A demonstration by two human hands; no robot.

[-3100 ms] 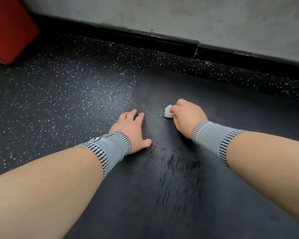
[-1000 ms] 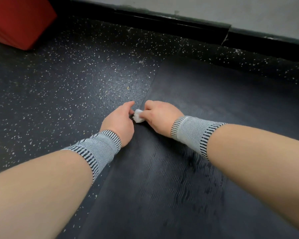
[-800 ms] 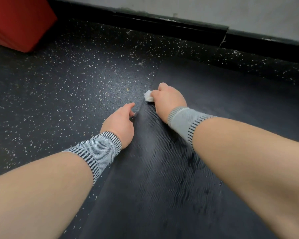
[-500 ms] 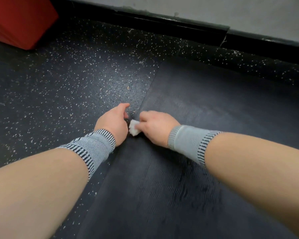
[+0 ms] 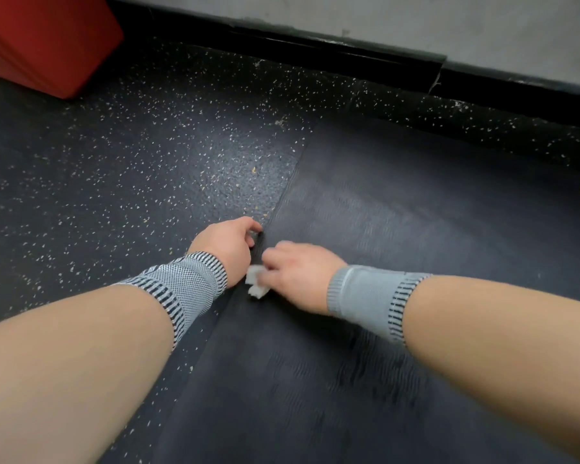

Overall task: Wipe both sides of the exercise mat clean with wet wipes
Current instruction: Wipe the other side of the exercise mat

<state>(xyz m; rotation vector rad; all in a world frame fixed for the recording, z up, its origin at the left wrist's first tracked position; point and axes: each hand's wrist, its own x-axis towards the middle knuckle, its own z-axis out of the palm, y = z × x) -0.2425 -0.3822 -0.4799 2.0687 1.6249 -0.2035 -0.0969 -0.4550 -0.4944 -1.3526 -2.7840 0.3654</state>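
Since half a second ago I've pulled my right hand [image 5: 298, 276] a little nearer along the mat's left edge, wet wipe [image 5: 257, 283] bunched in its curled fingers and pressed to the exercise mat [image 5: 399, 229]. My left hand [image 5: 226, 249] rests at that edge, fingers bent; whether it pinches the mat I cannot tell. The mat's long axis runs away from me toward the wall, lying to the right of both hands, so the right hand is better placed, I judge.
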